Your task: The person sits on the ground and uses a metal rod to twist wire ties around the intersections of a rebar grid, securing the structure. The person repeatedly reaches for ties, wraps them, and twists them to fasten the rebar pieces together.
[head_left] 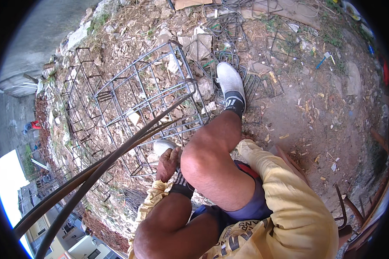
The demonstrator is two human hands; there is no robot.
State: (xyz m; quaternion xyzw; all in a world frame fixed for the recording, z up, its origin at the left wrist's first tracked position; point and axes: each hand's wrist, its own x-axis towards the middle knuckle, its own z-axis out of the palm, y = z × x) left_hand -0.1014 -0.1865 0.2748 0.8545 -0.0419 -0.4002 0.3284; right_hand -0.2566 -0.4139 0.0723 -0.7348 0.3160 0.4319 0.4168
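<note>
My left hand (168,164) is down beside my left ankle, next to the grey shoe (162,146) and the striped sock (180,178). Its fingers look curled together, and whatever they may hold is hidden. My right arm, in a yellow sleeve (285,175), reaches down behind my bent right knee, which covers the hand. Just ahead of my feet lies a steel rebar cage (147,73) of long bars and square ties. Long brown bars (112,157) slant across it from the lower left.
My right foot, in a grey shoe (231,80), rests by a heap of wire ties (250,86). Another rebar cage (80,86) lies at the left among rubble. A grey wall (39,56) stands beyond; a person in red (33,126) is far left. Rusty metal pieces (354,209) lie right.
</note>
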